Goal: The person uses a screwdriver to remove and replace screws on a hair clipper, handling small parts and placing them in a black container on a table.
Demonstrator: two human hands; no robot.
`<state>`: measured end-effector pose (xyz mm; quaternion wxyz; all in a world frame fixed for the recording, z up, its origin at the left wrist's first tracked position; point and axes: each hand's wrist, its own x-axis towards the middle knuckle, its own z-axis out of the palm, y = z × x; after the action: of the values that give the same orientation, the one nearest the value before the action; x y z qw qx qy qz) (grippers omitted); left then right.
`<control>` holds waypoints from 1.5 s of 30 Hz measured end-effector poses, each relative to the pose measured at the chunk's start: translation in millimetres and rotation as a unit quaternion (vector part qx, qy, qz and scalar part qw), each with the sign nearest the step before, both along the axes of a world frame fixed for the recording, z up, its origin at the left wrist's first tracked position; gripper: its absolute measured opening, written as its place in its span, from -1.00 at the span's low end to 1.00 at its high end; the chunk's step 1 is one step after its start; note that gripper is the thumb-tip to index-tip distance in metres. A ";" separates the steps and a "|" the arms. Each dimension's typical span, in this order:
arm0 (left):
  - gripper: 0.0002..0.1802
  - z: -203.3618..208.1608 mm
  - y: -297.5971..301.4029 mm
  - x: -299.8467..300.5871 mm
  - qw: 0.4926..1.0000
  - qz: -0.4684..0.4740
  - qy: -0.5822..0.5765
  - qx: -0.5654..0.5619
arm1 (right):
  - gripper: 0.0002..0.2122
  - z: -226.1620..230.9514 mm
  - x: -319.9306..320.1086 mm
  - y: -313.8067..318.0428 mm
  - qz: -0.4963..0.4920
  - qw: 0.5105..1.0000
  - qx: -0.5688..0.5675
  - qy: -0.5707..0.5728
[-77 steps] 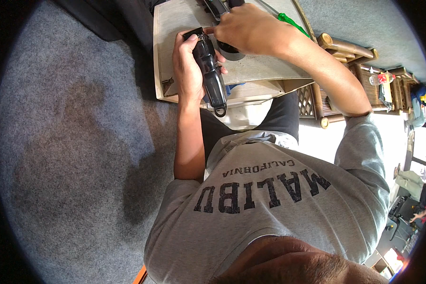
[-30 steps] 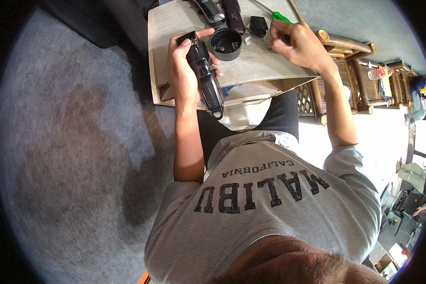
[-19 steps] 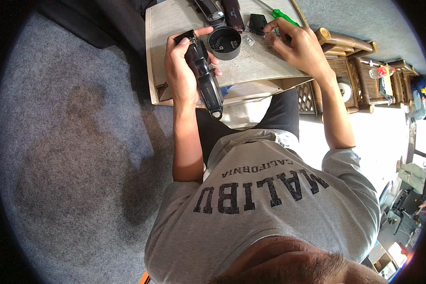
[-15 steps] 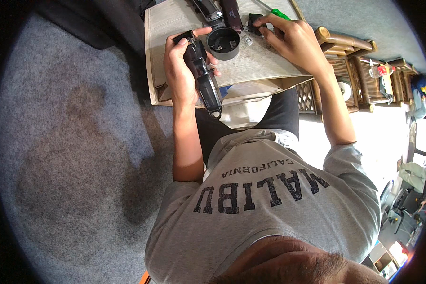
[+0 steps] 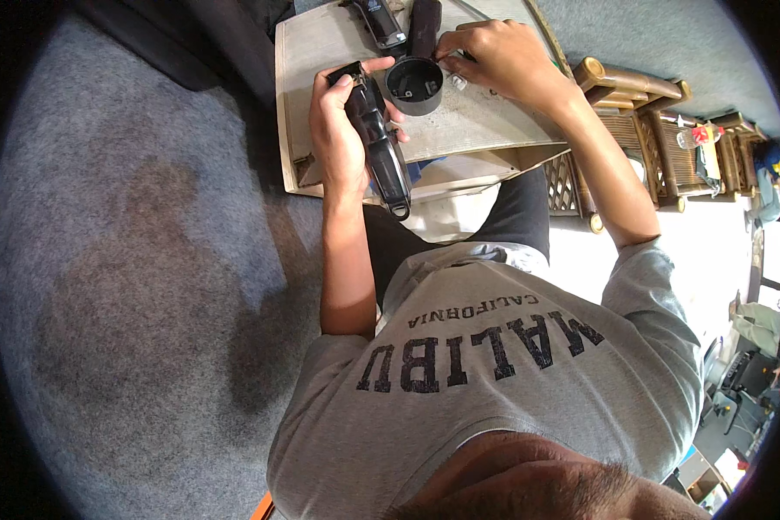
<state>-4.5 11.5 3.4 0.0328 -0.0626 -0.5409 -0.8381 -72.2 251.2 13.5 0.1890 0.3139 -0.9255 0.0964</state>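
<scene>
My left hand (image 5: 342, 130) is wrapped round a black hair clipper (image 5: 381, 152), its blade end up and its ring end toward me. Beside it on the small table stands a round black cup (image 5: 419, 106) with a few small parts inside. My right hand (image 5: 503, 65) hovers at the cup's right rim, thumb and fingers drawn together; what they hold, if anything, is too small to make out. A small clear piece (image 5: 458, 82) lies under that hand. A dark brown long object (image 5: 425, 28) and a second black clipper (image 5: 380, 24) lie beyond the cup.
The pale table (image 5: 485, 126) has an open shelf below its top, close to my knees. A thin metal shaft (image 5: 470, 10) lies at its far edge. Bamboo furniture (image 5: 633, 82) stands to the right, with a bottle (image 5: 698, 137) on it. Grey carpet (image 5: 147, 286) spreads to the left.
My right hand has moved left, from a black piece at the table's far right to the cup's rim. My left hand still holds the clipper, shifted slightly right in view.
</scene>
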 end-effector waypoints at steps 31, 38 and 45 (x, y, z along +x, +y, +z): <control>-0.66 -0.6 0.4 1.4 1.000 -0.007 -0.007 0.017 | -0.85 17.5 33.2 41.2 -0.006 0.966 -0.211 -0.151; -0.66 -2.5 -1.3 2.9 1.000 -0.007 -0.008 0.008 | -0.82 -9.5 66.5 37.0 -0.073 0.978 -0.190 -0.051; -0.62 -2.6 -1.4 1.8 1.000 -0.008 -0.007 0.002 | -0.85 -11.6 66.9 40.6 -0.042 0.988 -0.140 -0.044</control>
<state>-2.8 10.1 0.8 0.0223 -0.0610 -0.5388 -0.8399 -5.4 291.8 1.9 0.1945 0.2405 -0.9225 0.2308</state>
